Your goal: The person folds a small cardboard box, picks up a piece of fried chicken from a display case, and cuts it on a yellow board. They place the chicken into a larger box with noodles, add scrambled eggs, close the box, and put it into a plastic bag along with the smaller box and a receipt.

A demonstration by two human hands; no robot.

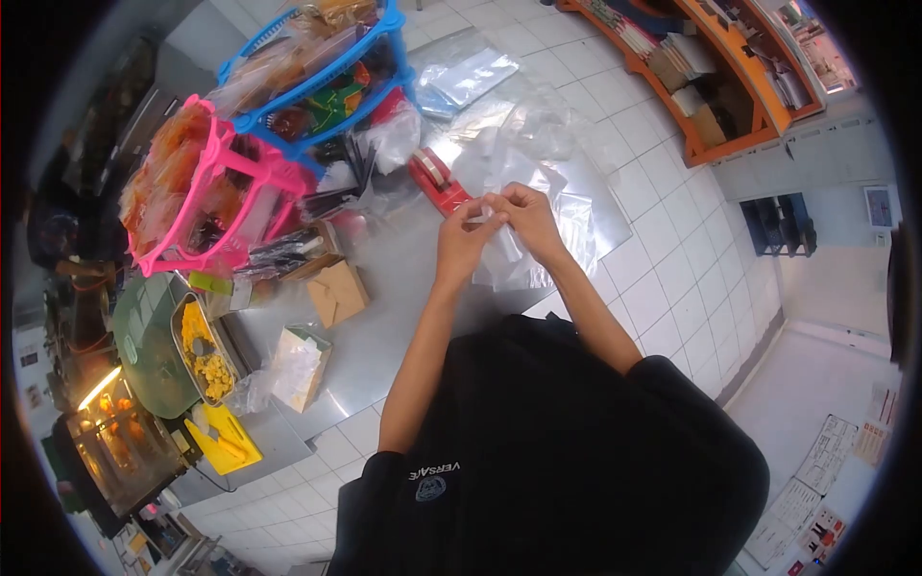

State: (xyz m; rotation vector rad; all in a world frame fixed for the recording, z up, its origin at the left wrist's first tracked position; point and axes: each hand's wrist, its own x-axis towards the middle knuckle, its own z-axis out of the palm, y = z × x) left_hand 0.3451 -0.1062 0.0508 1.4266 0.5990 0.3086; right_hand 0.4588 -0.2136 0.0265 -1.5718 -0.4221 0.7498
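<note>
Both hands meet above the steel table, fingertips pinched together. My left hand [464,235] is closed just below a red tape dispenser [439,182]. My right hand [527,219] is closed too, its fingertips touching those of the left. Whatever lies between the fingers is too small to make out. Clear plastic bags [567,216] lie spread beneath and beyond the hands, toward the table's right edge.
Blue [331,82] and pink baskets [206,216] full of wrapped goods stand at the upper left. A cardboard box [336,291], a tray of yellow food [202,350] and a yellow board [224,439] are at left. An orange shelf [706,149] stands beyond.
</note>
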